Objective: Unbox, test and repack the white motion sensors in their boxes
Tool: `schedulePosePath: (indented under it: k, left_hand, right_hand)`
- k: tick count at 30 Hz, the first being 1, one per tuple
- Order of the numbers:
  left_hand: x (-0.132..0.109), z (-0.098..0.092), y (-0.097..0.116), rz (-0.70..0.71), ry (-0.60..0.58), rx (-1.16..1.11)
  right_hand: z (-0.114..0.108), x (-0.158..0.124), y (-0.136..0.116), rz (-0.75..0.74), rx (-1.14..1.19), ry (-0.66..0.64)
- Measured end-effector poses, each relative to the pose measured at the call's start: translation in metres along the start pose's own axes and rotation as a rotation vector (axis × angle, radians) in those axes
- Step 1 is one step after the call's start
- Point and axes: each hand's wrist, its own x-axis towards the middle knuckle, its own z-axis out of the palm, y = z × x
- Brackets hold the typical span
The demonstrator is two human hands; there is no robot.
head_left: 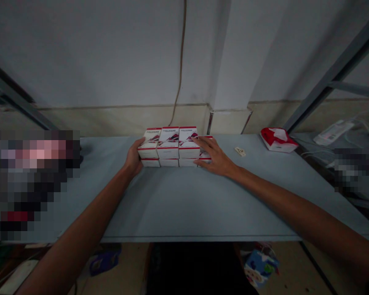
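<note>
Small white-and-red cartons (167, 141) stand in a two-layer stack near the back of the table. Three cartons show in the upper layer, and the lower one reaches further right. My left hand (134, 157) is closed around the stack's left end, its fingertips hidden behind the cartons. On the right, my right hand (213, 156) covers much of the end lower carton (206, 155), thumb at its front. Its fingers stretch to the right edge of the top right carton (188, 141).
The cartons rest on a grey-blue table (178, 205) against the wall. To the right lie a small pale item (240, 151) and a red-and-white tissue pack (278, 139). A cable (181, 61) hangs down the wall. Metal frame bars (332, 69) slant at both sides.
</note>
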Motion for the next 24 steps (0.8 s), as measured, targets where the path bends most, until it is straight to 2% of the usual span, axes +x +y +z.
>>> schedulePosePath:
  k: [6, 9, 11, 13, 15, 17, 18, 19, 20, 21, 22, 23, 24]
  left_hand:
    - [-0.002, 0.002, -0.005, 0.001, 0.030, 0.024]
    - [0.001, -0.001, -0.004, 0.137, -0.012, 0.173]
    - [0.003, -0.007, 0.003, 0.315, 0.007, 0.302]
    - [0.000, -0.012, 0.010, 0.535, 0.100, 0.368]
    - [-0.013, -0.010, 0.015, 0.818, 0.211, 0.428]
    - [-0.034, 0.004, 0.012, 1.365, 0.234, 0.726]
    - [-0.047, 0.015, 0.008, 1.586, 0.095, 0.835]
    - [-0.059, 0.028, 0.002, 1.707, -0.108, 0.904]
    - [-0.069, 0.043, -0.005, 1.749, -0.357, 0.967]
    - [-0.077, 0.056, -0.012, 1.724, -0.636, 1.072]
    - [-0.082, 0.068, -0.020, 1.694, -0.851, 1.182]
    - [-0.084, 0.078, -0.026, 1.691, -0.962, 1.269]
    - [-0.084, 0.084, -0.032, 1.707, -1.004, 1.330]
  right_hand:
    - [0.001, 0.000, 0.003, 0.016, 0.005, -0.008]
    - [-0.008, 0.000, 0.004, 0.039, 0.029, 0.005]
    - [-0.021, -0.002, 0.005, 0.041, 0.037, 0.089]
    - [-0.037, -0.008, 0.008, 0.027, 0.021, 0.262]
    - [-0.051, -0.017, 0.011, 0.038, -0.049, 0.441]
    - [-0.061, -0.028, 0.014, 0.091, -0.148, 0.532]
    - [-0.063, -0.033, 0.016, 0.114, -0.183, 0.534]
    - [-0.064, -0.038, 0.017, 0.124, -0.201, 0.511]
    - [-0.064, -0.041, 0.018, 0.117, -0.199, 0.473]
    - [-0.063, -0.044, 0.019, 0.097, -0.187, 0.429]
    - [-0.062, -0.047, 0.020, 0.069, -0.173, 0.380]
    - [-0.060, -0.049, 0.020, 0.043, -0.166, 0.337]
    - [-0.059, -0.050, 0.021, 0.019, -0.165, 0.302]
